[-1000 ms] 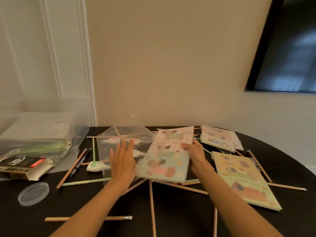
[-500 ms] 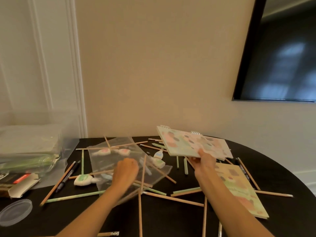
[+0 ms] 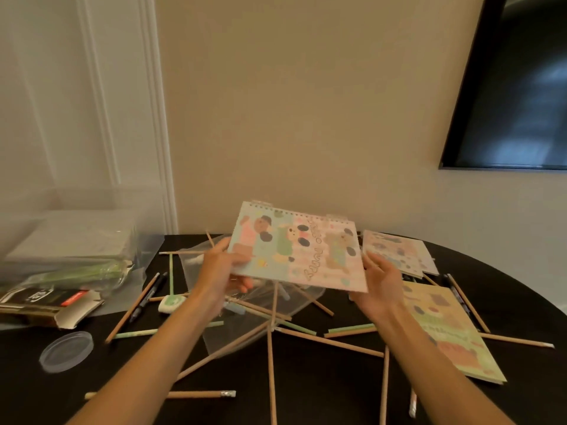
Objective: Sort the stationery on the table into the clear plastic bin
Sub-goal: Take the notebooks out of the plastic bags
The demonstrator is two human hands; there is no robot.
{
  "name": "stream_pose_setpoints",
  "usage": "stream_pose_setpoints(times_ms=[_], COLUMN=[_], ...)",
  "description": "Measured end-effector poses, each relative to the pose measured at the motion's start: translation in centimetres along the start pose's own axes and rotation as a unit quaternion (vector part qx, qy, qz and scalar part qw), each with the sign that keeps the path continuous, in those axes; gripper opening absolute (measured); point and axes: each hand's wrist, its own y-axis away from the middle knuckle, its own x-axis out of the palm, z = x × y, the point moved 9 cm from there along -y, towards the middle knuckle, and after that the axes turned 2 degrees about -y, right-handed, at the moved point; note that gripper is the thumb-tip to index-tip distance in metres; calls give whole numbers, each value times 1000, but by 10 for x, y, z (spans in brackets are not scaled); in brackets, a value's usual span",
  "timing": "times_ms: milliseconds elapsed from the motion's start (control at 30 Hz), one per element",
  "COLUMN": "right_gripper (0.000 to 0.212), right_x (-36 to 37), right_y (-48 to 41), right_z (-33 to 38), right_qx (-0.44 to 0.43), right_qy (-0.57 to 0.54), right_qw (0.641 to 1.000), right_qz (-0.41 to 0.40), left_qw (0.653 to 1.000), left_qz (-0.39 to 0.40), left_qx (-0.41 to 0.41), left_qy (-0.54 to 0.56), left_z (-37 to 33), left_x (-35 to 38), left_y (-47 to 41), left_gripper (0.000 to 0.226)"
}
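1 notebook (image 3: 294, 250) in the pinch of my left hand (image 3: 217, 271), right hand (image 3: 379, 283) straight-fingered at its edge; leftward, blurred clear bin (image 3: 92, 197), contents indistinct.

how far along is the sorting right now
Early. The clear plastic bin already holds a few packs. In hand: the left hand grips a spiral notebook raised above the table, the right hand at its other edge. Left: two notebooks, many pencils, pens and a plastic bag on the table.

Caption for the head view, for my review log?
Left hand grips a spiral notebook above scattered pencils on the black table, right hand at its right edge, clear bin at left.
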Motion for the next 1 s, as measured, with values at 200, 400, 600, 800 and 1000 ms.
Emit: stream_pose_setpoints(times_ms=[200,400,600,800,1000], right_gripper=[34,59,55,56,53], right_x=[4,-23,-28,-30,-16], right_y=[6,9,21,24,25], right_z=[5,12,-10,-9,3], right_qx=[0,5,134,131,89], right_qy=[232,82,202,224,226], right_qw=[969,985,964,955,957], right_qz=[-80,-155,-109,-142,-158], left_qw=[994,785,661,651,671], left_qz=[46,133,134,69,-17], left_qx=[-55,10,40,96,106], left_qy=[-84,-604,-737,-750,-734], left_z=[3,42,80,44,12], left_x=[-7,-20,-20,-5,-3], left_y=[-21,-28,-32,-33,-41], left_gripper=[25,66,57,26,24])
